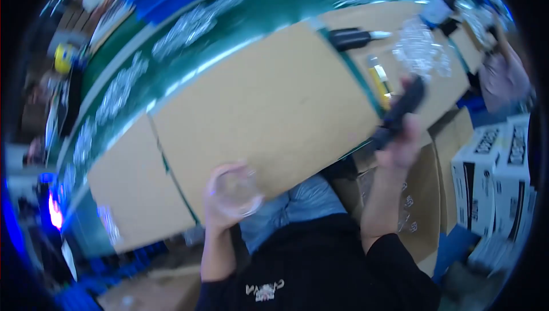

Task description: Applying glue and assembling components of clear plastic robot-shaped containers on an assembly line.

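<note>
My left hand (223, 202) is closed around a clear, round, cup-like plastic piece (240, 192) just over the near edge of the cardboard-covered bench. Motion blur hides its finer shape. On the right, my right hand (403, 139) grips a long black handheld tool (400, 108); blur keeps me from telling its exact kind. A yellow-bodied tool (378, 79), like a utility knife, lies on the cardboard just beyond that hand. Farther off rests a black bottle-like object (349, 39) with a pale, narrow tip.
Cardboard sheets (246, 99) cover the bench's near side. Clear plastic pieces lie in piles (197, 25) along the green surface (251, 19). An open carton (423, 208) stands beside my right arm, with white boxes (477, 179) farther right. Another person (503, 76) is at far right.
</note>
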